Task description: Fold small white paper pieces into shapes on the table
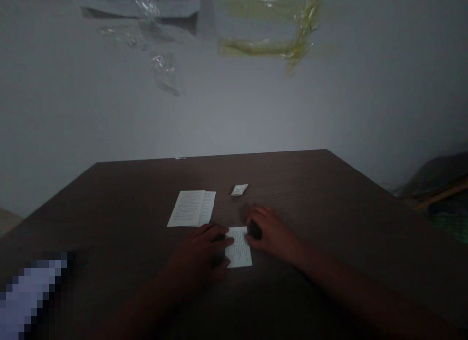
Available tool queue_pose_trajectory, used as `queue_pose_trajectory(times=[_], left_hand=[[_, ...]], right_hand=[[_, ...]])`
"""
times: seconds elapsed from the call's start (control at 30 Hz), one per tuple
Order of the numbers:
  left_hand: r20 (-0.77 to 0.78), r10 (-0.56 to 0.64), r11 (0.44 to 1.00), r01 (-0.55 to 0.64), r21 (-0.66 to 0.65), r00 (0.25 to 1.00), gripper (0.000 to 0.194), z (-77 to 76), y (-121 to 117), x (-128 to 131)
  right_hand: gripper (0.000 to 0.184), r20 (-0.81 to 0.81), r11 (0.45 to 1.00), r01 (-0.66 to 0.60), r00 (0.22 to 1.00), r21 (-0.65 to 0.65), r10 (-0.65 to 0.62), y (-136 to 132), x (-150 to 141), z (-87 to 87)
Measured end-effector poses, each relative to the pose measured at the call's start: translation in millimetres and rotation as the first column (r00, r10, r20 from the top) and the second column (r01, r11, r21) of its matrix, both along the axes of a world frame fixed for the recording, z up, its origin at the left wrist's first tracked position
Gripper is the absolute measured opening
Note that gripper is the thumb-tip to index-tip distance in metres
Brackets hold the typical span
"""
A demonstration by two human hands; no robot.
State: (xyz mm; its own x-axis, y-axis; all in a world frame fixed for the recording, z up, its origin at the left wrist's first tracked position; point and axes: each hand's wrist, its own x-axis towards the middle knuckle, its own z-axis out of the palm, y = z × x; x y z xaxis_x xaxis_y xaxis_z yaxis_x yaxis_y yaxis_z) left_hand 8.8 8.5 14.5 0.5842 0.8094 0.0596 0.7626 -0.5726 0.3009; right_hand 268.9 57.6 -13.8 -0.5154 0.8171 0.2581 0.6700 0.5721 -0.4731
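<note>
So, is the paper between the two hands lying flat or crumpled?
Flat: the paper shows straight edges and printed lines facing up. Whether it is folded underneath, I cannot tell.

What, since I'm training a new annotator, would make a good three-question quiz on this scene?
1. True or false: the left hand and the right hand are at opposite sides of the small printed sheet.
2. Where are the two overlapping sheets, seen from the person's side?
A) Right of the small pale piece
B) Left of the small pale piece
C) On top of the small pale piece
3. What colour is the tinted tape on the wall?

Key: 1. True. 2. B. 3. Yellowish.
</note>
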Motion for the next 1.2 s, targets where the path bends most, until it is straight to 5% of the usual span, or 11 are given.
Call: queue_pose_trajectory(times=[0.13, 0.53, 1.0, 1.2], left_hand=[[-0.005, -0.004, 1.000, 0.004, -0.012, 1.000, 0.048, -2.8, 1.9, -1.3], [0.015, -0.002, 1.000, 0.002, -0.014, 1.000, 0.047, 3.0, -0.3, 0.5], [-0.054, -0.195, 0.979, 0.198, 0.052, 0.979, 0.040, 8.4, -16.2, 7.5], [-0.014, -0.143, 0.989, 0.144, 0.041, 0.990, 0.026, 7.4, -29.3, 21.0]], right_hand=[[0.022, 0.008, 0.999, 0.032, 0.999, 0.004, -0.032, 9.6, -1.1, -0.8], [0.042, 0.145, 0.974, -0.176, 0.970, -0.145, 0.197, -23.7, 8.7, 30.1], [0.019, 0.026, 0.977, -0.213, 0.977, 0.030, 0.212, -19.4, 14.8, -0.6], [0.012, 0.092, 0.979, -0.196, 0.977, 0.055, 0.190, -28.8, 10.9, 0.9]])
